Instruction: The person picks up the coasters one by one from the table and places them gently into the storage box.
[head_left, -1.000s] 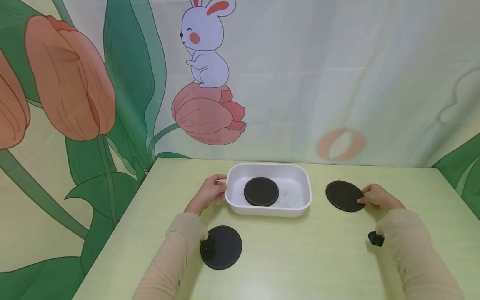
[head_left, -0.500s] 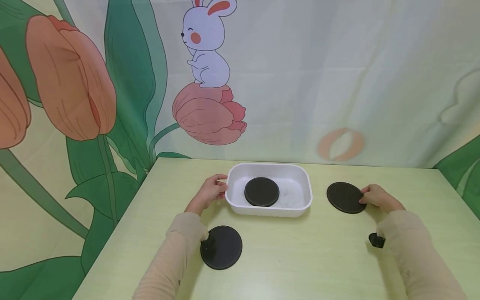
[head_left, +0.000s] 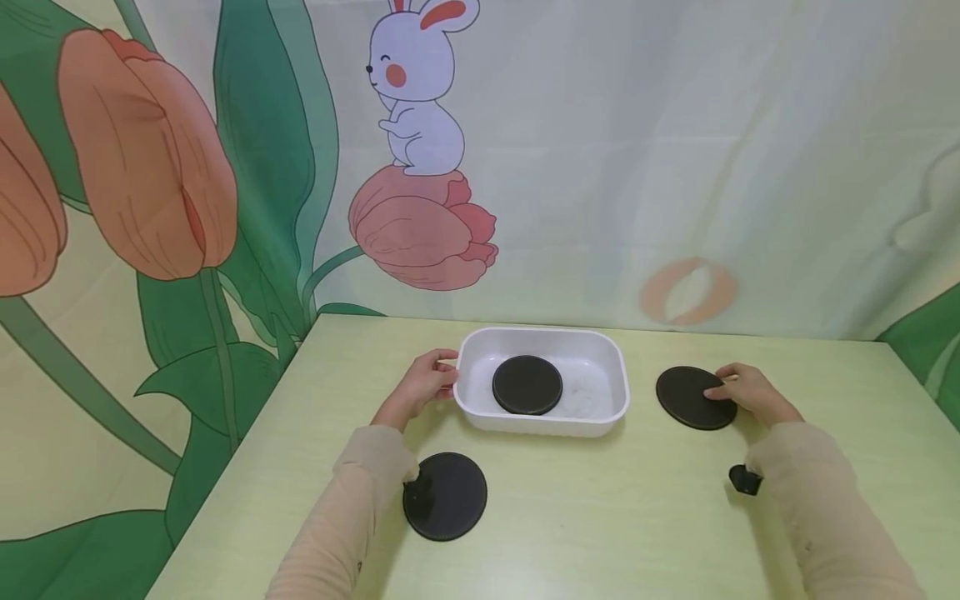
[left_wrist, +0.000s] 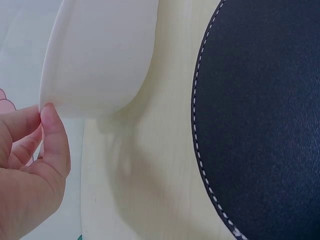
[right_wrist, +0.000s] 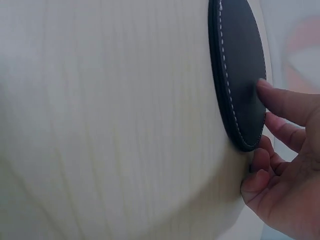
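My left hand [head_left: 420,385] pinches the left rim of a white rectangular plastic basin [head_left: 551,423], thumb outside, as the left wrist view shows. Inside the basin, toward its left, lies a round black coaster [head_left: 527,385]. To the basin's right, my right hand [head_left: 753,396] holds the right edge of another black coaster [head_left: 684,396]. In the right wrist view the thumb [right_wrist: 282,100] presses on its stitched leather top while the other fingers curl at its edge; that edge looks layered. A third black coaster [head_left: 450,500] lies flat beside my left sleeve.
A pale wood-grain table [head_left: 600,517] carries everything. Behind its far edge hangs a cloth backdrop [head_left: 570,167] printed with tulips and a rabbit. A small black object [head_left: 745,480] sticks out at the right sleeve's cuff.
My right thumb has slid farther in over the top of the right coaster, and the fingers have moved to its far edge. My left hand stays on the basin's rim.
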